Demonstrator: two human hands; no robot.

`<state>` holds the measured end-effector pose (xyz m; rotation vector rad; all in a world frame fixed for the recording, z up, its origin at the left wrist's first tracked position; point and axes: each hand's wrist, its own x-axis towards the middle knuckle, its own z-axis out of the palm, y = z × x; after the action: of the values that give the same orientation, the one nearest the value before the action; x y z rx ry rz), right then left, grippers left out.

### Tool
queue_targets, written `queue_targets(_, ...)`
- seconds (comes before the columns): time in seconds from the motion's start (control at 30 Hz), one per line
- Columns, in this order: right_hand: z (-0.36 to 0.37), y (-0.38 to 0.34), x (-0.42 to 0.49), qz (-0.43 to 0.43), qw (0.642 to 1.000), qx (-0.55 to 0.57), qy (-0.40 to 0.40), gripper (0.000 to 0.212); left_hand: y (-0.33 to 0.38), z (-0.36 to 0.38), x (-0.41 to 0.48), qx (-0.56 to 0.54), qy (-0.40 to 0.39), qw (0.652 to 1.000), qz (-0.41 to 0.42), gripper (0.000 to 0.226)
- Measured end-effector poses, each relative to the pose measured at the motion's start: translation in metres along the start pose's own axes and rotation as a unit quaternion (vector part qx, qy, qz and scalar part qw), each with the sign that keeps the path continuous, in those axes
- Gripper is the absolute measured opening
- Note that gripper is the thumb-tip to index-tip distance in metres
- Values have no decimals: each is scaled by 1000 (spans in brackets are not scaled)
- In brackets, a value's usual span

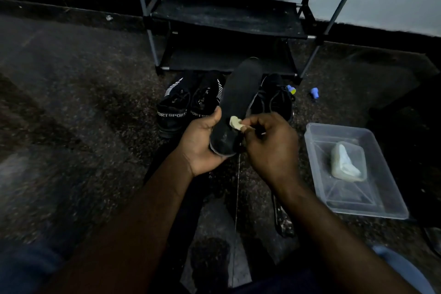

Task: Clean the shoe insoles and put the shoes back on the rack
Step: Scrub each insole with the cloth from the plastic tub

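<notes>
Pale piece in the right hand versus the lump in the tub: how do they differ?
The piece is small and pinched by the right hand on the insole, which the left hand holds. The lump is far larger and lies untouched in the clear tub. The piece looks beige, the lump whiter. Both are pale and irregular.

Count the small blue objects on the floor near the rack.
2. One blue object lies beside the rightmost black shoe; the other blue object lies alone further right, by the rack leg. Shoes or the held insole may hide more.
</notes>
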<state>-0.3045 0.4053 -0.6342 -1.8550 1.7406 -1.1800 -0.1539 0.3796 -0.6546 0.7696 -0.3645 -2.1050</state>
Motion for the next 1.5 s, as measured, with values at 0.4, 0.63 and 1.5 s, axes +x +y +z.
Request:
queue_targets(0.4, 17, -2, -26, -108, 985, -114, -72, 19, 0, -12, 7, -8, -4, 1000, 24, 62)
queue_targets(0.63, 21, -19, -53, -34, 996, 21, -76, 21, 0, -10, 8, -46, 18, 997, 61, 63)
queue_targets(1.5, 16, 11, 6, -104, 992, -60, -29, 19, -5, -1, 2, 1, 37, 999, 18, 56)
